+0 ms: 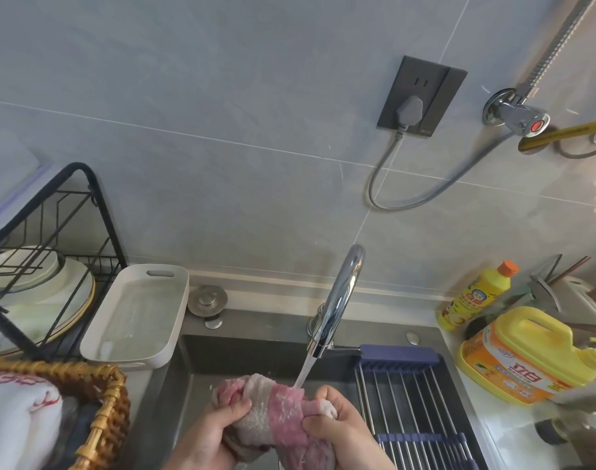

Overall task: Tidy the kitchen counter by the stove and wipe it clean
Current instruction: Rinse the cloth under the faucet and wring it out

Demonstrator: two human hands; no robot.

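Note:
A pink and white striped cloth (272, 407) is bunched over the dark sink (222, 354). My left hand (211, 432) grips its left end and my right hand (340, 425) grips its right end. Water runs from the chrome faucet (340, 296) onto the top of the cloth, just beside my right hand. The lower part of the cloth hangs down out of the frame.
A white tray (137, 317) and a black dish rack (52, 252) with plates stand at the left, with a woven basket (110, 401) in front. A blue roll-up rack (408, 395) covers the sink's right side. Two yellow detergent bottles (476, 296) (527, 354) stand at the right.

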